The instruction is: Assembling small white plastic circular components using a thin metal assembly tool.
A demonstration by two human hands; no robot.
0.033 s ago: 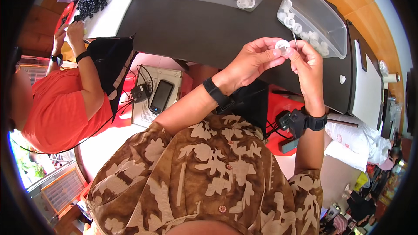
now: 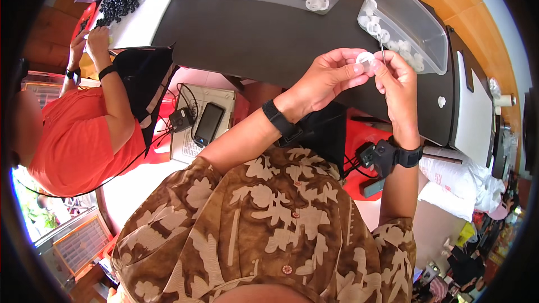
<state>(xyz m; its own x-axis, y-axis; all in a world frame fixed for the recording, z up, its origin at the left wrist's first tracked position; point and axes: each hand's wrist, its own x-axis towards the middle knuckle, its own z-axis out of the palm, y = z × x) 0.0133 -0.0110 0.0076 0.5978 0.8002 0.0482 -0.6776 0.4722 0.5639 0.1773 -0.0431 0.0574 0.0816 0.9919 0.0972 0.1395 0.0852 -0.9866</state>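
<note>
Dark worktop (image 2: 236,36), small white plastic part (image 2: 364,58) pinched between two hands

The part sits at the fingertips, just in front of the right-hand clear tub (image 2: 415,14) of white pieces (image 2: 404,46). The left hand (image 2: 330,80) has its thumb and fingers closed on the part; the right hand (image 2: 398,82) grips a thin metal rod (image 2: 383,51), its thumb against or right beside the part. The exact contact is hidden.

The likeliest trouble is a slip: so small a thing, held only by fingertips, could pop loose under a hard or slanted push. The rod points away toward the tub, so a careless swing might knock its rim. If the rod skidded, the nearby left thumb could be poked.

The left forearm slants in from the lower left; the right rises almost upright, fingers curled inward
</note>
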